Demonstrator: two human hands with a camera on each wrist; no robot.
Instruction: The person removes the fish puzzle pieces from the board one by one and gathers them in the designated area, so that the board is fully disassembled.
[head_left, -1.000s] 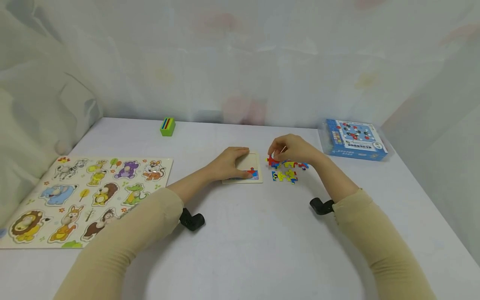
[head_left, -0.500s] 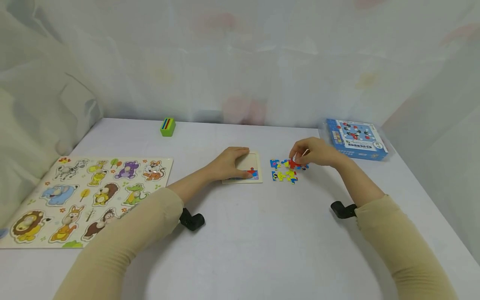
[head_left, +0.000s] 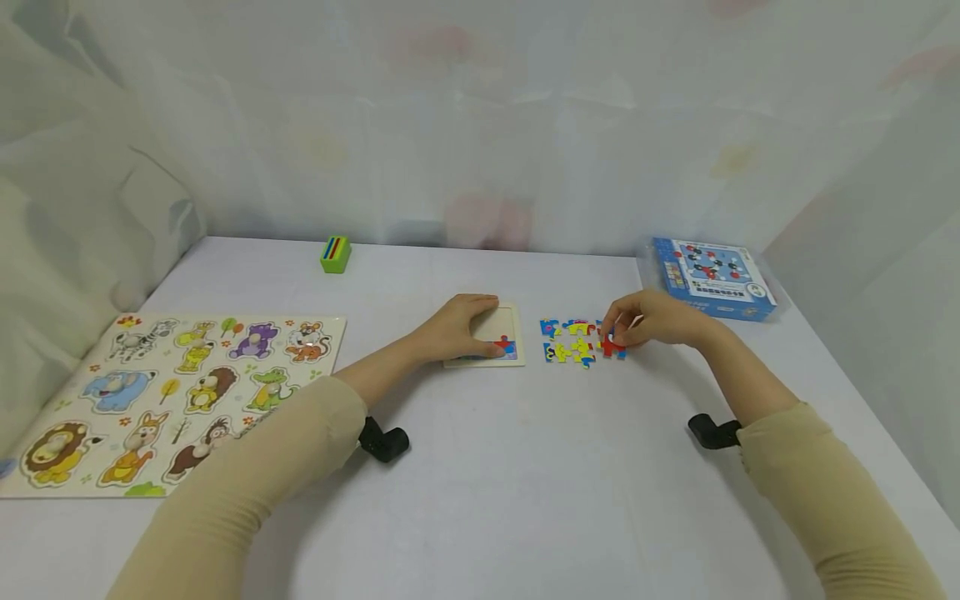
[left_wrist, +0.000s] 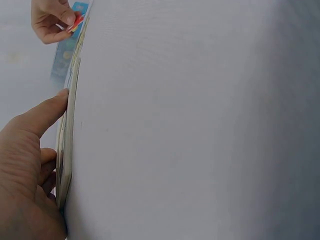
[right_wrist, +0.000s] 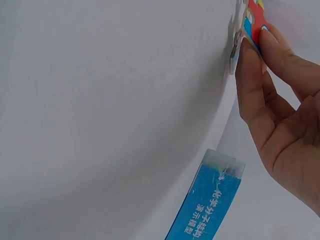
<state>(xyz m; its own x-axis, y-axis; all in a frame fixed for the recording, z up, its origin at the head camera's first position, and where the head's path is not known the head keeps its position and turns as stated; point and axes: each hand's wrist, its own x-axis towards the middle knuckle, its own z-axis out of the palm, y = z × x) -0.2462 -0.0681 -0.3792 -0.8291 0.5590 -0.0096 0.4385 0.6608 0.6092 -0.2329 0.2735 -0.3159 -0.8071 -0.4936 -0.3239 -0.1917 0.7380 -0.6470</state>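
In the head view, my left hand holds a small square wooden puzzle tray. Its thumb lies over a red-and-blue puzzle part in the tray's near right corner, and its fingers reach the far edge. The palm covers the tray's left part. My right hand pinches a red-and-blue puzzle piece between thumb and fingers; the right wrist view shows the piece tilted up. Several loose jigsaw pieces, yellow, blue and red, lie in rough rows between the tray and my right hand.
A large animal puzzle board lies at the left. A small green block with coloured stripes stands toward the back. At the back right sits a blue boxed set in clear packaging. Fabric hangs behind the white table.
My right hand has moved right, carrying the red-and-blue puzzle piece from the left end of the loose pieces to their right end. The left hand and tray have stayed put.
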